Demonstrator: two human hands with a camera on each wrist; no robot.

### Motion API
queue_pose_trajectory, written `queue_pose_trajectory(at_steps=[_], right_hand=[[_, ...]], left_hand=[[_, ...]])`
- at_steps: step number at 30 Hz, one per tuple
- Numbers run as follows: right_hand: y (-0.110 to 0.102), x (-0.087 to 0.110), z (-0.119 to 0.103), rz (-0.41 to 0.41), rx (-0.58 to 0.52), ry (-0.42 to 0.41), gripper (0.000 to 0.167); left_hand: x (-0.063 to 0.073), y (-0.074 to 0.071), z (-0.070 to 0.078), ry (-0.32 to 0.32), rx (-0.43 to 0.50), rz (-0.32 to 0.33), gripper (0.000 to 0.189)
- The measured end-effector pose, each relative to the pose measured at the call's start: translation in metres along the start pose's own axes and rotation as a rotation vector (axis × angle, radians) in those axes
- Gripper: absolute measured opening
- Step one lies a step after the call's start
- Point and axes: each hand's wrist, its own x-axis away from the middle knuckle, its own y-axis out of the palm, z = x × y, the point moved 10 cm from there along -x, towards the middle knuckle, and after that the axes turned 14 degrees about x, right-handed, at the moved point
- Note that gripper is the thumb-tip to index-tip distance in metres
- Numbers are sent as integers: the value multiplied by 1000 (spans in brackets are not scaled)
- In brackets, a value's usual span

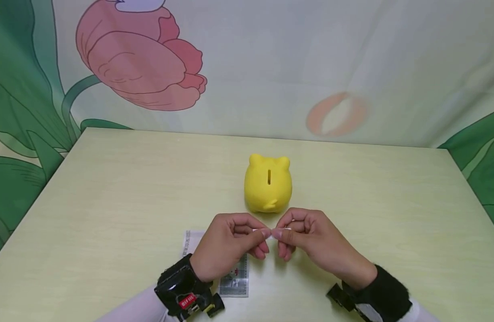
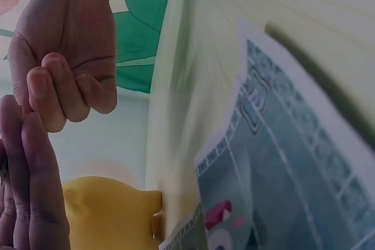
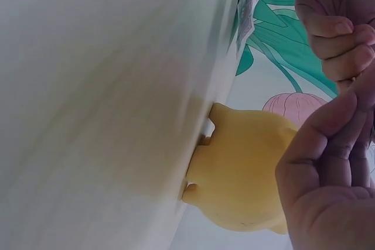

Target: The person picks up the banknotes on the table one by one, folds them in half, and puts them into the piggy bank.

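- Black wrist straps [image 1: 182, 286] nearest, low in head view.
- Left hand [image 1: 227, 243] and right hand [image 1: 317, 239] meet tip to tip, both pinching a small white piece [image 1: 288, 229].
- Yellow piggy bank [image 1: 268, 193] upright just beyond fingertips.
- Printed sheet [image 1: 238, 286] below left hand, far-left corner showing.
- Table [image 1: 130, 183] stretches wide either side; back edge well past bank.

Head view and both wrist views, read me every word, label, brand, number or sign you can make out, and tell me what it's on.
Nothing reads with certainty.
Red label on the black left wrist strap: white lettering, too blurred to read.
Printed packet: tiny characters along one edge, too small to read.
Yellow piggy bank: no text visible.
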Motion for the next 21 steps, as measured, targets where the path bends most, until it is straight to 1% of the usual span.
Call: queue_pose_trajectory(at_steps=[6,9,14,21], right_hand=[[-5,0,-1,32,15,-15,20],[-7,-1,0,44,22,-12,20],[-9,-1,1,49,29,9,21],[-16,-2,7,78,54,80,25]], left_hand=[[-1,0,-1,13,76,-14,19],[-1,1,-1,18,91,-25,20],[-1,0,1,33,69,-19,19],[-2,-8,4,32,56,36,17]])
